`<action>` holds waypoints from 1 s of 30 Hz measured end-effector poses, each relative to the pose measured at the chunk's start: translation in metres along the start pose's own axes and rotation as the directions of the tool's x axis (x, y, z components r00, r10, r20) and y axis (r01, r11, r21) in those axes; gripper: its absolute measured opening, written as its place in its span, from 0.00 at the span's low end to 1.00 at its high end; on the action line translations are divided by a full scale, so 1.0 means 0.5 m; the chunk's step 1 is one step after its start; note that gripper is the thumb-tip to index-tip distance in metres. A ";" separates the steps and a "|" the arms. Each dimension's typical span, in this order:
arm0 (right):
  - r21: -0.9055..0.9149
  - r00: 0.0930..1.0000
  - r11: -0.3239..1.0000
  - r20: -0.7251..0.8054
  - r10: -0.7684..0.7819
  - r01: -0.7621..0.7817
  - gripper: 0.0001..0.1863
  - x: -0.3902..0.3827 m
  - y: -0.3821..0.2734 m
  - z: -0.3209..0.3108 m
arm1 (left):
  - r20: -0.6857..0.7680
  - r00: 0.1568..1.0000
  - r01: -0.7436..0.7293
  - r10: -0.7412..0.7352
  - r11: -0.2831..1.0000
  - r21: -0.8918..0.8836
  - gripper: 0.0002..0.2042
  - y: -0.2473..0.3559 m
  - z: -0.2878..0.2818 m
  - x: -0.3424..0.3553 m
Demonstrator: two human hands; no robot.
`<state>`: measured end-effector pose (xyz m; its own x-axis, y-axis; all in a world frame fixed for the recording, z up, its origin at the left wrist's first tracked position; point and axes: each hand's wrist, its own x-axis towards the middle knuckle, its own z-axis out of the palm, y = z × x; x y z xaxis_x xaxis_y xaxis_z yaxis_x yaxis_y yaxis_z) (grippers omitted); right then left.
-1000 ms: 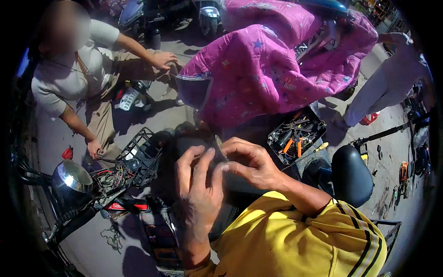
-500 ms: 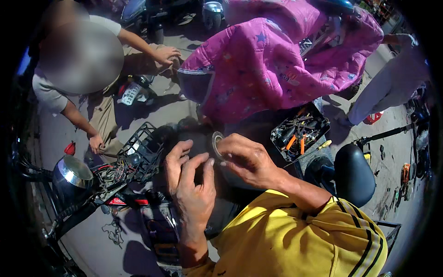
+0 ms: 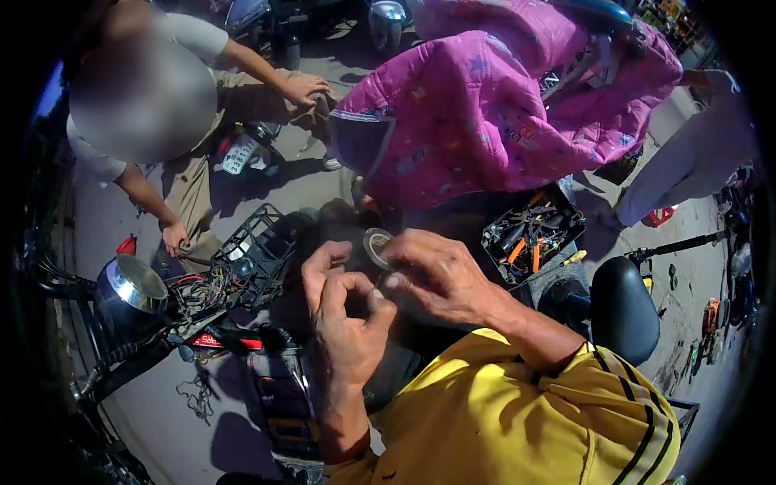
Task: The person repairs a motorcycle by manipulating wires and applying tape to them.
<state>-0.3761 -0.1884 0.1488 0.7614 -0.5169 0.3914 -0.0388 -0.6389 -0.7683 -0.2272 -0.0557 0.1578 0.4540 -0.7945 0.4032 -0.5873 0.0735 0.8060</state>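
Observation:
My right hand grips a roll of tape, a narrow ring with a pale inner core, near the middle of the view. Its fingers curl over the roll's right side, with the thumb below. Just left of it, my left hand is closed in a pinch, thumb tip and forefinger meeting close under the roll. Whatever lies between those fingertips is too small to make out. Dark, shadowed parts behind both hands are hard to tell apart.
A pink quilted cover drapes over a vehicle ahead. An open toolbox stands right, beside a black seat. Left are a headlamp, loose wiring and a black rack. A seated person is far left; another's trousers show right.
My left hand has moved right toward the tape roll, and its thumb and forefinger have closed together. The roll has tilted in my right hand. The whole view has shifted slightly.

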 end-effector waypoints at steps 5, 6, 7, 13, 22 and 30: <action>0.018 0.999 0.999 0.017 0.045 -0.045 0.16 0.009 0.002 0.006 | 0.029 0.996 0.089 -0.085 0.957 -0.275 0.08 -0.018 -0.020 -0.009; 0.015 0.998 0.998 0.017 0.054 -0.055 0.15 0.010 0.005 0.012 | 0.039 0.994 0.110 -0.103 0.948 -0.298 0.07 -0.022 -0.025 -0.014; 0.012 0.996 0.997 0.026 0.080 -0.081 0.15 0.010 0.007 0.015 | 0.059 0.989 0.147 -0.135 0.929 -0.340 0.07 -0.026 -0.027 -0.019; -0.026 0.984 0.989 0.094 0.148 -0.147 0.14 0.023 -0.005 0.035 | 0.096 0.980 0.200 -0.176 0.893 -0.404 0.11 -0.054 -0.037 -0.064; 0.052 0.942 0.972 0.261 0.210 -0.231 0.13 0.026 0.004 0.046 | 0.243 0.925 0.381 -0.293 0.701 -0.603 0.08 -0.080 -0.051 -0.077; 0.072 0.922 0.946 0.256 0.290 -0.317 0.12 0.049 0.010 0.069 | 0.241 0.948 0.310 -0.209 0.786 -0.535 0.08 -0.085 -0.070 -0.062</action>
<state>-0.3352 -0.1847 0.1369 0.8565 -0.5161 0.0084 -0.2318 -0.3991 -0.8871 -0.1927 -0.0131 0.1261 0.3914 -0.9137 0.1092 0.0374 0.1343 0.9902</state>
